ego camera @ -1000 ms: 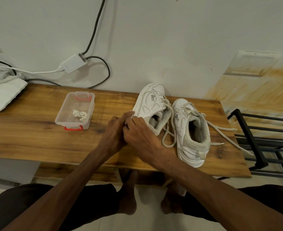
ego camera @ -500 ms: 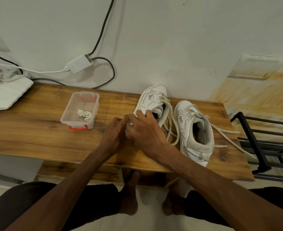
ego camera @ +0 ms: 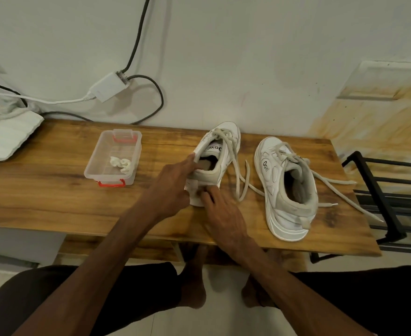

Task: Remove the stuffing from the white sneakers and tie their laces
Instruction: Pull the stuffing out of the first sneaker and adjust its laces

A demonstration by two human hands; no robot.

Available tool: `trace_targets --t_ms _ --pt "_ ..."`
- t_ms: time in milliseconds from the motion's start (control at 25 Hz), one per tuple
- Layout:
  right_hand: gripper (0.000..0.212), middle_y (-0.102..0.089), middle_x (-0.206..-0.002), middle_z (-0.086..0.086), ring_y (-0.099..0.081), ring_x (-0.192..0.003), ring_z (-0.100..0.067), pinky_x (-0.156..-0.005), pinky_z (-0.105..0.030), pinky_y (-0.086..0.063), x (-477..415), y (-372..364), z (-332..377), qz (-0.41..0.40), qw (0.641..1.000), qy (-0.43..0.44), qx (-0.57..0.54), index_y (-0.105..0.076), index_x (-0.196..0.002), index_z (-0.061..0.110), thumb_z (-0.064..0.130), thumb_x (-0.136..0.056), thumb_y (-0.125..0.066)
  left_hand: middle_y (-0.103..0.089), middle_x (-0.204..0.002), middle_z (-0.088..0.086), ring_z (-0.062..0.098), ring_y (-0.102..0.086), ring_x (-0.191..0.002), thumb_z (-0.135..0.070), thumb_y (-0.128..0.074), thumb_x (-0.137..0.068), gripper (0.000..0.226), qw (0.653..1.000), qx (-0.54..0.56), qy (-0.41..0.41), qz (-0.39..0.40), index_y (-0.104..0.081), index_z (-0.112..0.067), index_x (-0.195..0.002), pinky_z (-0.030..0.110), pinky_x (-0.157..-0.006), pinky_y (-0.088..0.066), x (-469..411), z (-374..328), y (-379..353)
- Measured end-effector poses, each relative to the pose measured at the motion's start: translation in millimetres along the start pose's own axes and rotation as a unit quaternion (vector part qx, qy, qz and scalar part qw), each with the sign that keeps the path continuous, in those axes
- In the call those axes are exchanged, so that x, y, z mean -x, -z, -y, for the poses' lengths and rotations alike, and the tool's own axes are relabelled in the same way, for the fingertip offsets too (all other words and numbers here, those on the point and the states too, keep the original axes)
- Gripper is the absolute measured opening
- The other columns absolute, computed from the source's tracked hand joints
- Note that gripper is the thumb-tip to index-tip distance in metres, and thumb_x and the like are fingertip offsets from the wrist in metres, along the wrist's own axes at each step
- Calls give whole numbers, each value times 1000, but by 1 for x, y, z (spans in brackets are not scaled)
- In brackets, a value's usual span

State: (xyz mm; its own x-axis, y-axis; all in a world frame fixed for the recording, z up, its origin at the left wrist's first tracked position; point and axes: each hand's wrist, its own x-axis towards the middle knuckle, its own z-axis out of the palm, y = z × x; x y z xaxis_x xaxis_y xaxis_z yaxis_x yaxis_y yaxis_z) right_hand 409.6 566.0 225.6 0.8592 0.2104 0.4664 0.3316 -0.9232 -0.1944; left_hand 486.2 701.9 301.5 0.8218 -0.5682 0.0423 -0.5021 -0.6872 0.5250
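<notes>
The left sneaker (ego camera: pixel 215 163) now stands upright on the bench (ego camera: pixel 54 195), left hand (ego camera: pixel 168 187) pinching its collar, right hand (ego camera: pixel 220 209) pressing its heel with loose fingers; stuffing seems out, so tying trailing laces (ego camera: pixel 242 175) comes next.

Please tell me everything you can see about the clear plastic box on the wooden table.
The clear plastic box is a small rectangular container without a lid, its walls transparent, with a red latch at its far end and another at its near end. It stands upright on the wooden table, left of both sneakers. Inside lies one crumpled white wad, seemingly paper, toward the near end. Neither hand touches the box.
</notes>
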Motion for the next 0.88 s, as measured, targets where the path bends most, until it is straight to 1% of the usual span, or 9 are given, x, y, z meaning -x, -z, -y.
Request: trace_targets --t_ms 80,160,280,360,440,520,600,760,880 --pt "53 -63 -90 -14 -61 -68 -23 -53 -27 -53 4 -9 5 25 999 8 -27 -58 -100 3 -4 -52 -81 -39 -152 7 18 -54 -122 1 -62 -84 64 1000 19 14 18 -44 -14 -143 15 -91 -47 3 -8 5" --pt "46 -64 -93 -16 -62 -76 -24 -60 -28 -55 -2 -6 7 -30 999 8 -37 -60 -102 1 -2 -59 -78 -48 -144 5 3 -59 -95 -13 -59 -93 51 998 40 32 40 -44 -16 -142 -1 -74 -42 4 -17 11" --pt "25 -63 -92 -19 -52 -82 -22 -68 -30 -49 -18 -6 0 -143 988 -5 -63 -55 -104 1 -4 -80 -57 -64 -113 -2 -5 -56 -76 -44 -43 -98 43 991 98 86 39 -52 -16 -129 6 -58 -42 0 -26 11" --pt "29 -63 -97 -17 -51 -81 -22 -66 -31 -48 -9 -11 -2 -73 996 52 -25 -59 -106 2 1 -79 -46 -66 -103 -4 -1 -61 -79 -53 -43 -95 48 989 103 110 3 -56 -13 -118 9 -59 -42 -2 -28 1" --pt "35 -63 -103 -16 -54 -75 -24 -61 -34 -51 3 -10 -3 19 997 73 -21 -63 -103 3 3 -73 -46 -66 -111 1 10 -65 -89 -57 -51 -90 50 990 55 125 -37 -56 -13 -113 16 -65 -47 -4 -29 -8" --pt "39 -62 -102 -14 -56 -69 -24 -55 -36 -51 7 -5 -6 50 997 13 -50 -63 -102 3 -5 -64 -61 -53 -138 10 22 -62 -106 -59 -57 -86 56 990 -35 128 -45 -56 -15 -120 29 -81 -52 -7 -32 -17" --pt "41 -60 -100 -9 -56 -74 -22 -57 -36 -50 5 7 -6 15 989 -95 -111 -62 -106 7 -5 -67 -67 -40 -151 12 26 -60 -113 -52 -57 -88 49 986 -100 119 -58 -56 -22 -128 35 -90 -47 -9 -38 -21" --pt "15 -57 -98 -1 -49 -92 -13 -81 -31 -43 -17 36 -22 -174 941 -238 -163 -66 -101 15 16 -92 -54 -54 -136 14 25 -64 -98 -36 -55 -93 29 986 -93 106 -86 -64 -21 -117 29 -75 -40 -10 -44 -18" --pt "12 -53 -114 2 -44 -106 -10 -91 -30 -38 -47 41 -47 -133 905 -342 -216 -64 -101 16 18 -91 -58 -59 -124 15 25 -65 -90 -36 -59 -92 29 989 -90 93 -76 -64 -19 -114 30 -72 -44 -7 -51 -17"
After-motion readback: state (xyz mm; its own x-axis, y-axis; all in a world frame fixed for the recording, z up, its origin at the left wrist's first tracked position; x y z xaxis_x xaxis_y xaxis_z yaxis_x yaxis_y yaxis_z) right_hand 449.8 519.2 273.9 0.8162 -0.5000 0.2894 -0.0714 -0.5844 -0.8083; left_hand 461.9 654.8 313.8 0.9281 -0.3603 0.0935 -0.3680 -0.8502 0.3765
